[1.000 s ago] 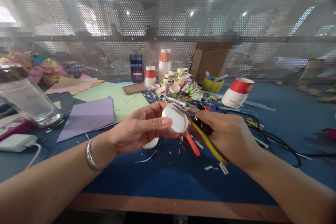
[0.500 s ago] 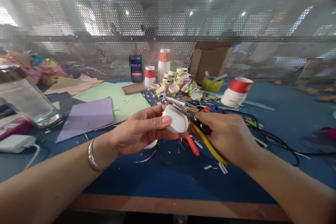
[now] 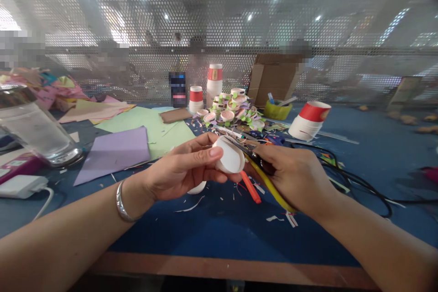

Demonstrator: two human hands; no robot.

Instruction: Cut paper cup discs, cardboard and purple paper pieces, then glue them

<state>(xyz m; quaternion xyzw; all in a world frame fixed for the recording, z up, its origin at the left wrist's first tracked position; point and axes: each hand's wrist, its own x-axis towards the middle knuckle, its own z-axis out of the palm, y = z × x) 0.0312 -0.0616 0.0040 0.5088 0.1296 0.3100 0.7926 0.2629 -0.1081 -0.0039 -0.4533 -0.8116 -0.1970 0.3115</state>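
Observation:
My left hand (image 3: 181, 169) is closed round a small white paper cup bottom (image 3: 230, 157), thumb on its near face. My right hand (image 3: 294, 175) grips yellow-handled scissors (image 3: 263, 171), whose blades lie against the cup piece's rim. Both hands hover over the blue table (image 3: 219, 228). An orange strip (image 3: 251, 187) hangs below the cup piece, and another white cup piece (image 3: 197, 188) lies on the table under my left hand.
A heap of cut cup flowers (image 3: 234, 112) lies beyond my hands, with red-and-white cups (image 3: 310, 121) and a cup stack (image 3: 215, 82) near it. Purple paper (image 3: 116, 150), green paper (image 3: 150, 125), a glass jar (image 3: 32, 127), black cables (image 3: 359, 182) and a cardboard box (image 3: 273, 77) surround them.
The hands have stayed almost in place; the cup piece has turned slightly in my left hand's fingers against the scissors.

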